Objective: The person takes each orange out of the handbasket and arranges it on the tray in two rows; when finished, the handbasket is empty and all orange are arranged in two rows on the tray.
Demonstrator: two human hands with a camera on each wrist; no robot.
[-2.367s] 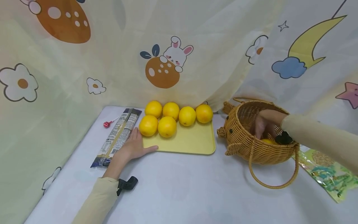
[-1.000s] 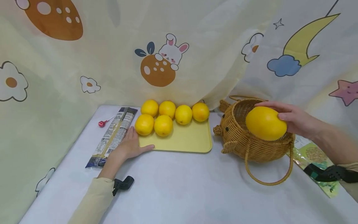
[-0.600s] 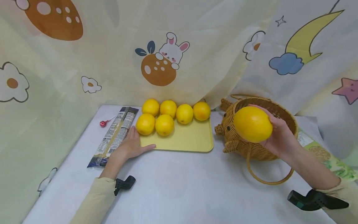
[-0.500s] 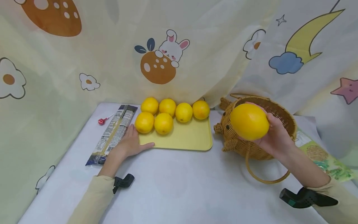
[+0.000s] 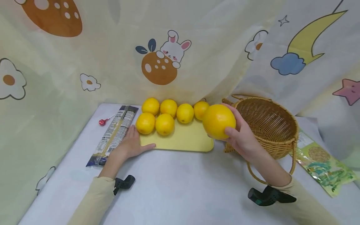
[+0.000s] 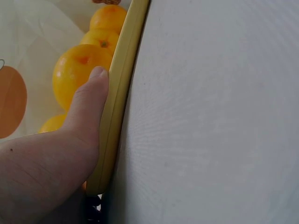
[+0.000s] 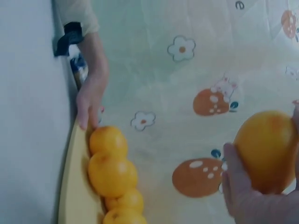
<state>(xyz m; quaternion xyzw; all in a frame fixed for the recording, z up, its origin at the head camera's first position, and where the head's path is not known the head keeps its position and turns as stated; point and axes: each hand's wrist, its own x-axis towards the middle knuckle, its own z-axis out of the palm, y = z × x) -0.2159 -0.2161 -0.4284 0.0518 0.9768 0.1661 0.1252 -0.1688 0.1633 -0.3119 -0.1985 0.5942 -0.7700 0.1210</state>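
Note:
In the head view my right hand (image 5: 244, 137) grips an orange (image 5: 219, 122) above the right end of a yellow tray (image 5: 185, 140). The right wrist view shows the same orange (image 7: 267, 151) between thumb and fingers. Several more oranges (image 5: 164, 124) lie on the tray, grouped at its back and left. My left hand (image 5: 130, 145) rests at the tray's left front corner, fingers straight along the side, thumb along the front edge. In the left wrist view that thumb (image 6: 88, 105) lies against the rim. A wicker basket (image 5: 267, 125) stands behind my right hand, its inside showing no fruit.
Left of the tray lies a long printed packet (image 5: 113, 137), with a red lollipop (image 5: 102, 122) beside it. A green printed packet (image 5: 323, 162) lies right of the basket, whose handle loops toward the front. A patterned cloth (image 5: 112, 47) hangs behind the table.
My right hand has lifted an orange out of the basket and carried it left, over the tray's right end. The left hand stays at the tray's corner.

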